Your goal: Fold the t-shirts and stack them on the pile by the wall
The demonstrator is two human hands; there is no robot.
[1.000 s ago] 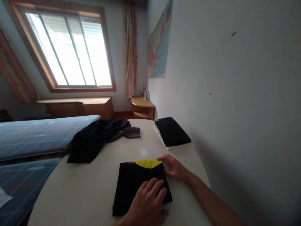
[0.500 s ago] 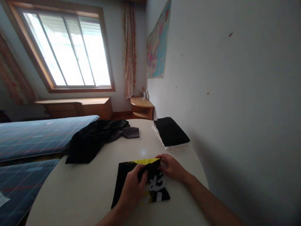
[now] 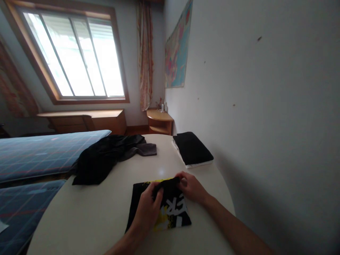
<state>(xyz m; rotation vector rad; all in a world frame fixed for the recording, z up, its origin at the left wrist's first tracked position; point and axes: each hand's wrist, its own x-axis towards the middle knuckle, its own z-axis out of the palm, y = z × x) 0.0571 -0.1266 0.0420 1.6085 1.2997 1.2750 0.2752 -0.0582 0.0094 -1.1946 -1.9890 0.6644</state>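
A black garment with yellow patches and white lettering, looking like a folded T-shirt (image 3: 172,209), lies near the front of the pale round table (image 3: 87,212). My left hand (image 3: 150,203) pinches the shirt's upper edge between thumb and fingers. At the upper right corner, my right hand (image 3: 190,186) is closed on the same edge. Between both hands that edge is bunched and slightly raised. The fabric under my left palm and forearm is hidden.
A folded black and white stack of cloth (image 3: 192,148) sits by the wall at the back right. Crumpled dark clothing (image 3: 106,159) hangs over the table's left edge, beside blue plaid mattresses (image 3: 47,150). A wooden corner shelf (image 3: 159,117) stands behind.
My left hand has shifted slightly up and left along the shirt's top edge. The black edge between my hands is pulled straighter and covers more of the yellow strip.
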